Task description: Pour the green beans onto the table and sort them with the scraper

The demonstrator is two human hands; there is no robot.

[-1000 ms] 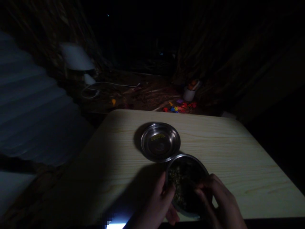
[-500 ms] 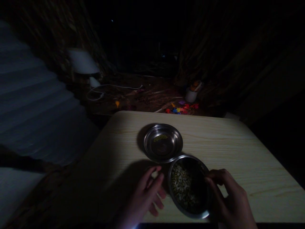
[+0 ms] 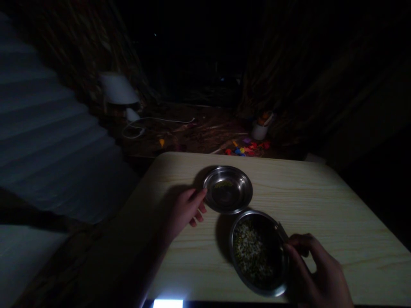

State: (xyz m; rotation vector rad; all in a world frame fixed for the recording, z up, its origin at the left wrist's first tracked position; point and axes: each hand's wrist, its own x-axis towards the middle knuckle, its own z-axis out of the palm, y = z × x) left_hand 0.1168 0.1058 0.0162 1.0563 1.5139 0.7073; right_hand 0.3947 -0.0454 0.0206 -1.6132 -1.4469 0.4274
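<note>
The left hand has been moved, half-spread, to the far bowl, likely light, best rim-held; right hand grip cannot be told.

"Can your left hand pass straight right?"

"No, the far bowl blocks you."

"Nearer you?"

"The near bowl obstructs, your right hand beside it. You have open tabletop right of the far bowl."

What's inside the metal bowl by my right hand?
The nearer metal bowl holds small whitish and green pieces, possibly sprouted beans, heaped toward its left. They hide the bottom beneath them; deep shadow obscures the right side.
</note>
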